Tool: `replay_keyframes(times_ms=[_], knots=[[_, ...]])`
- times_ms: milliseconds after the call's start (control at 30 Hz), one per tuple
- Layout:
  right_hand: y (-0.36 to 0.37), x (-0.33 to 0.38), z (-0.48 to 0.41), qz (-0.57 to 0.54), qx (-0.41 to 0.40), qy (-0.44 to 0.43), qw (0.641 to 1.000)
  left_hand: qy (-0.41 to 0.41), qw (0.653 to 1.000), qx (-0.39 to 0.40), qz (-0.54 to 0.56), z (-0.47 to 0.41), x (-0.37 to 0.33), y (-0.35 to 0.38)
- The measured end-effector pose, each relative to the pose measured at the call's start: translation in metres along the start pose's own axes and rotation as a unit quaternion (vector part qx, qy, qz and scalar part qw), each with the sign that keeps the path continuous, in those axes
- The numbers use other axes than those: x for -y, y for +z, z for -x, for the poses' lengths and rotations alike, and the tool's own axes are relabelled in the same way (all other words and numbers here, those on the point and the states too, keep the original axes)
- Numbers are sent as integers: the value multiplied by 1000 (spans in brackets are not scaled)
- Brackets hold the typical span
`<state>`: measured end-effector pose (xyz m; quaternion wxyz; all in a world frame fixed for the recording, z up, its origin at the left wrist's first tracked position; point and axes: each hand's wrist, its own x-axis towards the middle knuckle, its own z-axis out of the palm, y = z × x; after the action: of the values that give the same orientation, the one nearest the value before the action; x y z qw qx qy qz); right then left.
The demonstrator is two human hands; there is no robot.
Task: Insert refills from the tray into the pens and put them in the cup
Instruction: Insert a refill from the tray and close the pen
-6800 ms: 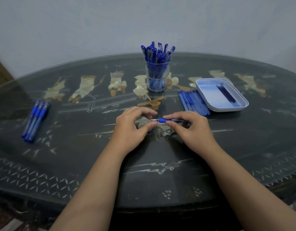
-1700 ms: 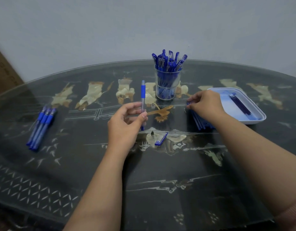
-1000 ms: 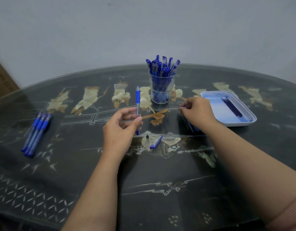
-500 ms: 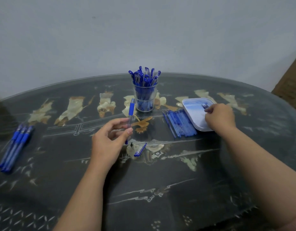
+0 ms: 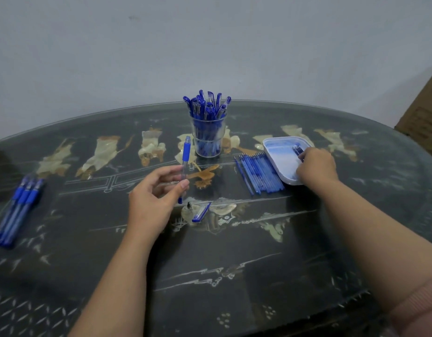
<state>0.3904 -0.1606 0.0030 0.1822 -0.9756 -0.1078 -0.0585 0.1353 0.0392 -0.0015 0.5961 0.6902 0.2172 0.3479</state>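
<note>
My left hand (image 5: 153, 198) pinches a clear pen barrel with a blue grip (image 5: 185, 164), held upright above the table. A blue pen cap (image 5: 201, 212) and a small tip piece (image 5: 188, 204) lie just right of that hand. My right hand (image 5: 315, 164) reaches into the white tray (image 5: 279, 155), its fingertips on the dark blue refills (image 5: 297, 149) there; whether it grips one is hidden. The clear cup (image 5: 207, 139), full of blue pens, stands behind the middle.
A row of several blue refills (image 5: 258, 172) lies on the dark glass-topped table (image 5: 222, 251) left of the tray. Three blue pens (image 5: 17, 210) lie at the far left. A brown box (image 5: 424, 113) stands at the right edge.
My right hand left the row of refills and moved right into the tray. My left hand keeps holding the barrel upright. The camera view shifted.
</note>
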Motion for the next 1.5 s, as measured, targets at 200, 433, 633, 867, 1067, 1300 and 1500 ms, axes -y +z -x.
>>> replay_keyframes(times_ms=[200,433,633,867,1067,1300,1500], knots=[[-1,2,1,41,11,5,999,1,1000,2,9,0,1,0],[-2,5,4,34,7,4,999,4,1000,2,10,1,0,0],[-10,17,16,29,0,18,999,6,1000,5,11,1,0,-1],[-16,58,38,-205,-9,-94,974,11,1000,9,13,1,-1,-1],[-38,99,89,-609,163,-57,774,21,999,25,8,1,-1,1],[-42,109,90,-768,217,14,602,17,998,59,8,1,-1,4],[-49,116,87,-784,232,7,575,18,998,57,24,1,-2,4]])
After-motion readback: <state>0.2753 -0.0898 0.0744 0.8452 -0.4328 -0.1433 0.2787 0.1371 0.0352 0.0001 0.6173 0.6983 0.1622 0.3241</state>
